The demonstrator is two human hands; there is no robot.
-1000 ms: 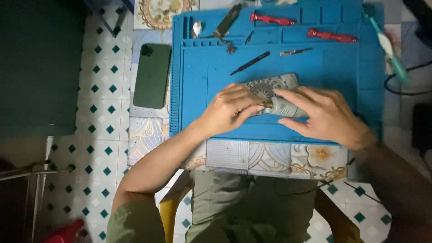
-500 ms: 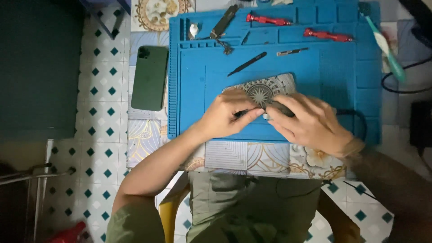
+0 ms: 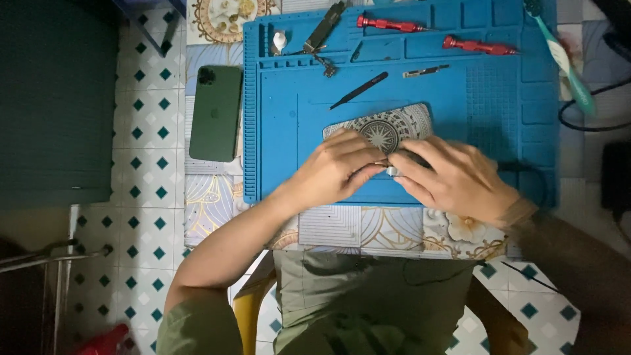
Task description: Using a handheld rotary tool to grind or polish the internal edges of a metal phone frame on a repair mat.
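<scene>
both hands' fingers (image 3: 368,169) meet at patterned phone case (image 3: 384,128) on blue mat (image 3: 282,131).

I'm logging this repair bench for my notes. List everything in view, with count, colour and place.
work mat: 1, blue, on the table
patterned phone: 1, grey-white, mat centre, under both hands
green phone: 1, dark green, left of mat
screwdrivers: 2, red, mat top
tweezers: 1, black, above patterned phone
toothbrush: 1, teal-white, mat's right edge
cable: 1, black, far right
left hand: 1, on patterned phone
right hand: 1, on patterned phone, fingertips meeting the left's; what they pinch is too small to tell
</scene>
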